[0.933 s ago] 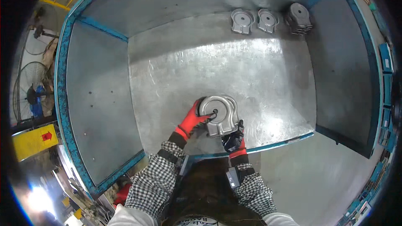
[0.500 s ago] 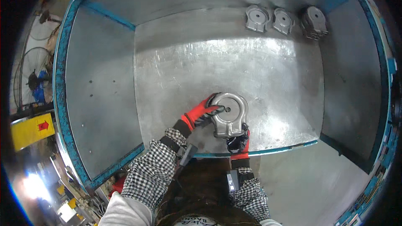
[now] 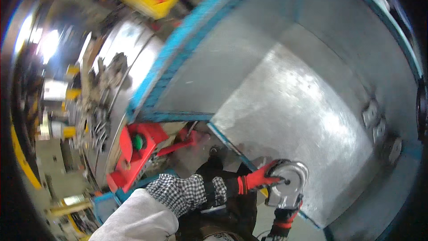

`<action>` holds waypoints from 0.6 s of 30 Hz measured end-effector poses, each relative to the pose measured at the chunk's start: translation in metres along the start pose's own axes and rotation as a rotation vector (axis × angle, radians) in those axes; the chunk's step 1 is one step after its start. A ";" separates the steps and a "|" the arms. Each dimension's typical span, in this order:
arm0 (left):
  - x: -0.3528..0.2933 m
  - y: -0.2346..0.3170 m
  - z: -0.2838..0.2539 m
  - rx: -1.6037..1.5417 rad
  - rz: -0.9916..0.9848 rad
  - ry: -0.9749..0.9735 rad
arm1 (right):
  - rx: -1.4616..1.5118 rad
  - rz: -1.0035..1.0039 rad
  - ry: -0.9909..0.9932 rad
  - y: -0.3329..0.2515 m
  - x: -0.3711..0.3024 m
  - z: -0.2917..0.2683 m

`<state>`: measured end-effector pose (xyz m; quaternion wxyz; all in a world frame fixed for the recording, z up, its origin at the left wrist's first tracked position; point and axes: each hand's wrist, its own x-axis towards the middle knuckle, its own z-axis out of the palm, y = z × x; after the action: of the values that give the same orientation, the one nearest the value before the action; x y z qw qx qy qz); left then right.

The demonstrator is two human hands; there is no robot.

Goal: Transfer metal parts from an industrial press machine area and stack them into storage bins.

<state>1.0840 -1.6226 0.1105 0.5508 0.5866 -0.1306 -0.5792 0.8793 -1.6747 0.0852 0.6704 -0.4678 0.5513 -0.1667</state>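
Note:
A grey metal casting [image 3: 289,191], with a round raised rim and a small centre hole, is between my two hands at the front edge of the metal-lined booth. My left hand [image 3: 266,176], in a red and black glove, grips its left side, fingers reaching over the face toward the hole. At its lower right edge my right hand [image 3: 285,216] holds it from below, its fingers partly hidden by the casting. The picture is smeared by motion.
Several similar castings [image 3: 379,129] stand by the booth's far wall at right. A blue-edged side panel [image 3: 174,69] rises to the left. Beside it is a red metal stand with a green button [image 3: 139,142]. A cluttered workbench [image 3: 100,116] lies farther left.
My view has swung left and turned, bringing the red stand and the workbench into sight. The casting stays in both hands and now appears lower and farther right.

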 end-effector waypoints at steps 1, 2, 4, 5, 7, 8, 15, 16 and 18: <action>-0.006 0.006 -0.001 -0.115 0.017 0.018 | -0.732 -0.347 -0.151 -0.031 0.005 0.003; -0.013 0.011 -0.012 -0.113 0.057 0.104 | -0.689 -0.400 -0.225 -0.037 0.013 0.016; -0.023 0.028 -0.008 -0.221 0.122 0.105 | -0.650 -0.545 -0.306 -0.059 0.026 0.021; -0.033 0.040 -0.008 -0.221 0.192 0.144 | -0.562 -0.613 -0.344 -0.071 0.028 0.026; -0.074 0.069 -0.015 -0.254 0.244 0.169 | -0.493 -0.718 -0.379 -0.074 0.016 0.034; -0.104 0.086 -0.028 -0.299 0.276 0.159 | -0.527 -0.691 -0.361 -0.067 -0.003 0.044; -0.286 0.125 -0.124 -0.417 0.392 0.480 | -0.268 -0.377 -0.803 -0.164 -0.134 0.213; -0.305 0.127 -0.139 -0.527 0.459 0.512 | -0.295 -0.345 -0.903 -0.183 -0.156 0.241; -0.339 0.131 -0.170 -0.728 0.554 0.558 | -0.391 -0.417 -1.130 -0.167 -0.153 0.289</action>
<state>1.1874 -1.3171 0.3492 0.8647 0.4328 0.0801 -0.2422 1.1354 -1.5179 0.2969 0.7136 -0.6950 0.0299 0.0826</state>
